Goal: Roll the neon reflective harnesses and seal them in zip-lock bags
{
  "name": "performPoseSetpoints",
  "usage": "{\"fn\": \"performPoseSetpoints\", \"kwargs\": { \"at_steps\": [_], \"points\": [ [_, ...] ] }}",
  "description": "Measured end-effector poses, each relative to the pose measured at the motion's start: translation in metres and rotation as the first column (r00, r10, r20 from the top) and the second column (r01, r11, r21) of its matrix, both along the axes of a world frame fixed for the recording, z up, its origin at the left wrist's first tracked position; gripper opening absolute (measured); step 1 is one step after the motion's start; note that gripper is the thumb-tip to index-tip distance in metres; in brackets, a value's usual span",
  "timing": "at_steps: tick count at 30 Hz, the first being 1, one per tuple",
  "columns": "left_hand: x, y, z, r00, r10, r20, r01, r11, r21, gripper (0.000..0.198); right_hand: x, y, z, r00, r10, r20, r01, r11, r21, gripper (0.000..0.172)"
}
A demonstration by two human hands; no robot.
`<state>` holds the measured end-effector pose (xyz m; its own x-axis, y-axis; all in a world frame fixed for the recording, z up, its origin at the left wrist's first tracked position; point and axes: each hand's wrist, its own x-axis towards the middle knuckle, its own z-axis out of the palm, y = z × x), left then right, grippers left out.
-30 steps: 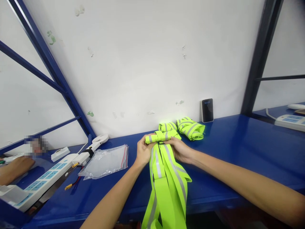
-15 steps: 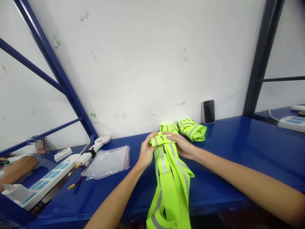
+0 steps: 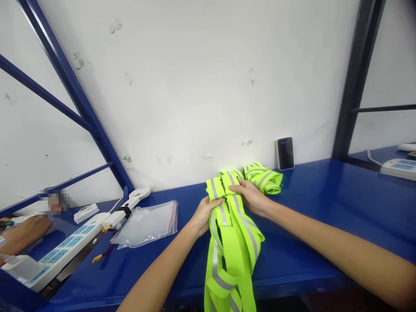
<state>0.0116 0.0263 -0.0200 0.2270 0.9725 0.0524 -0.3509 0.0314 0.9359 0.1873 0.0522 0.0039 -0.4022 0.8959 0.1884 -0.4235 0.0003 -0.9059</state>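
Observation:
A neon-yellow reflective strap vest [image 3: 238, 255] with grey stripes runs across the blue table and hangs over its front edge. My left hand [image 3: 202, 216] is closed on the left side of its upper end, thumb on top. On the right side, my right hand [image 3: 252, 197] grips the other upper strap, also with the thumb on top; its remaining fingers are mostly hidden underneath. Between the hands the straps lie side by side, and their lower loops dangle loosely. Just behind sits a rolled reflective bundle [image 3: 241, 173], partly covered, with a second rolled bundle [image 3: 264, 178] beside it.
Clear zip bags [image 3: 146, 223] lie left of my left arm, near a small white fan [image 3: 140, 192] and a long power strip [image 3: 65, 247]. A black-screened device [image 3: 285, 153] leans against the wall. Another person's hand [image 3: 32, 229] is at far left.
The vest's upper end, folded across between my hands before, now stands as two separate upright strap ends. My left hand has shifted slightly down, and the hanging loops have swung.

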Motion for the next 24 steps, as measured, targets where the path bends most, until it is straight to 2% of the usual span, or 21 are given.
{"fn": "performPoseSetpoints", "kwargs": {
  "at_steps": [2, 5, 8, 11, 15, 18, 20, 22, 24],
  "points": [
    [-0.004, 0.004, 0.002, 0.988, 0.132, 0.084, -0.138, 0.988, 0.065, 0.042, 0.000, 0.000, 0.002, 0.999, -0.032, -0.026, 0.032, 0.999, -0.008, 0.022],
    [-0.014, 0.010, 0.005, 0.918, 0.360, 0.165, -0.377, 0.922, 0.087, 0.034, 0.001, 0.001, 0.002, 0.996, -0.074, -0.044, 0.073, 0.997, -0.031, 0.019],
    [-0.020, 0.013, 0.006, 0.892, 0.433, 0.130, -0.446, 0.890, 0.095, 0.036, 0.000, 0.001, 0.001, 0.996, -0.071, -0.050, 0.068, 0.996, -0.051, 0.020],
    [-0.019, 0.012, 0.007, 0.923, 0.382, 0.053, -0.386, 0.914, 0.123, 0.041, 0.000, 0.001, 0.001, 0.997, -0.060, -0.055, 0.058, 0.997, -0.046, 0.021],
    [-0.014, 0.006, 0.006, 0.961, 0.248, -0.124, -0.230, 0.963, 0.144, 0.041, 0.001, 0.001, 0.004, 0.989, -0.129, -0.074, 0.125, 0.991, -0.051, 0.020],
    [-0.013, 0.001, 0.005, 0.951, 0.110, -0.289, -0.067, 0.986, 0.155, 0.035, 0.001, 0.001, 0.007, 0.977, -0.196, -0.087, 0.190, 0.979, -0.072, 0.018],
    [-0.012, 0.000, 0.005, 0.937, 0.027, -0.347, 0.035, 0.984, 0.173, 0.034, 0.001, 0.001, 0.010, 0.967, -0.240, -0.080, 0.233, 0.968, -0.091, 0.019],
    [-0.012, 0.000, 0.004, 0.933, -0.002, -0.360, 0.079, 0.977, 0.199, 0.037, 0.001, 0.000, 0.011, 0.959, -0.273, -0.075, 0.265, 0.959, -0.097, 0.021],
    [-0.012, 0.001, 0.002, 0.925, 0.027, -0.378, 0.061, 0.974, 0.219, 0.042, 0.001, -0.001, 0.011, 0.953, -0.294, -0.069, 0.288, 0.953, -0.091, 0.024]
  ]
}}
